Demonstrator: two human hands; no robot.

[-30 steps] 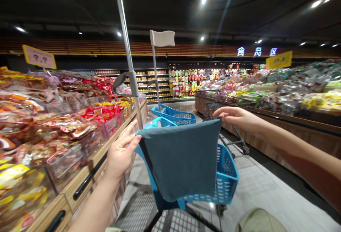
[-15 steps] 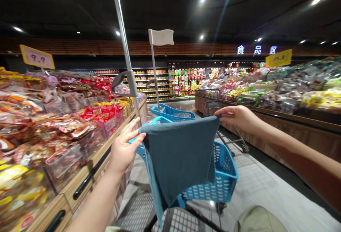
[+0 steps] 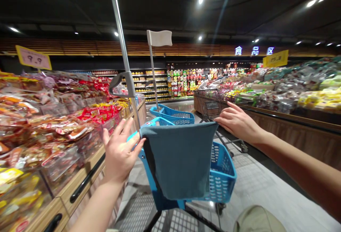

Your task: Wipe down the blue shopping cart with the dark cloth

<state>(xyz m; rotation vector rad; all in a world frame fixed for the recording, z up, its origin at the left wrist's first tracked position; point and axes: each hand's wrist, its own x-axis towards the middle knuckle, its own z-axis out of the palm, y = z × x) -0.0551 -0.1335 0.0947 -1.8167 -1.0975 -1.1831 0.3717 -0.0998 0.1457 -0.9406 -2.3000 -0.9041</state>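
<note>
A blue-grey cloth [image 3: 181, 161] hangs stretched between my two hands, its top edge almost level. My left hand [image 3: 121, 150] pinches its upper left corner between thumb and index finger, the other fingers spread. At the upper right corner, the fingertips of my right hand [image 3: 237, 121] grip the cloth. Behind it stands a blue shopping cart [image 3: 223, 185] with a perforated basket, partly hidden by the cloth. A metal pole [image 3: 121, 29] with a grey handle and a white flag rises from the cart's left side.
Ahead is another blue cart [image 3: 183, 117] with a white flag [image 3: 160, 38]. A dark wire cart [image 3: 211, 106] stands to the right of it. Bins of packaged food [image 3: 61, 129] line the left, and a heaped display [image 3: 282, 93] lines the right. Stocked shelves [image 3: 183, 81] fill the back.
The cloth's lower part has drawn up and now hangs flatter, its long lower left tail gone from view. My left hand's fingers have spread. The right hand is slightly lower.
</note>
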